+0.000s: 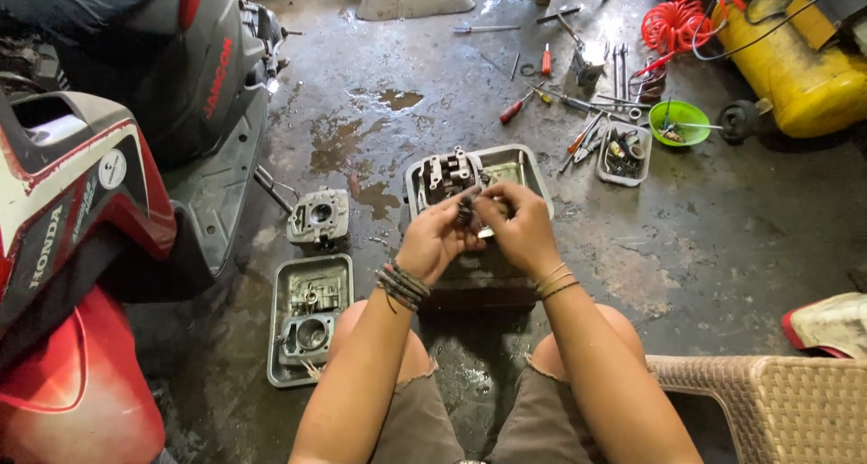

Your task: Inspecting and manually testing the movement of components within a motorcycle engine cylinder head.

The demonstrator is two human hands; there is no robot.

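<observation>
While I crouch over the wet concrete floor (722, 247):
Left hand (433, 238): fingers pinched together on a small dark part (466, 213), held above the tray.
Right hand (519, 229): fingers closed on the same small dark part from the other side, touching my left fingertips.
Grey metal tray (533, 170): on the floor just beyond my hands, holding a cylinder head (447, 175).
Second tray (282, 337): beside my left knee, with engine parts.
Cylinder block (318, 216): on the floor beside the red scooter (72, 247).
Scattered tools (578, 112): farther off, near a green bowl (682, 122).
</observation>
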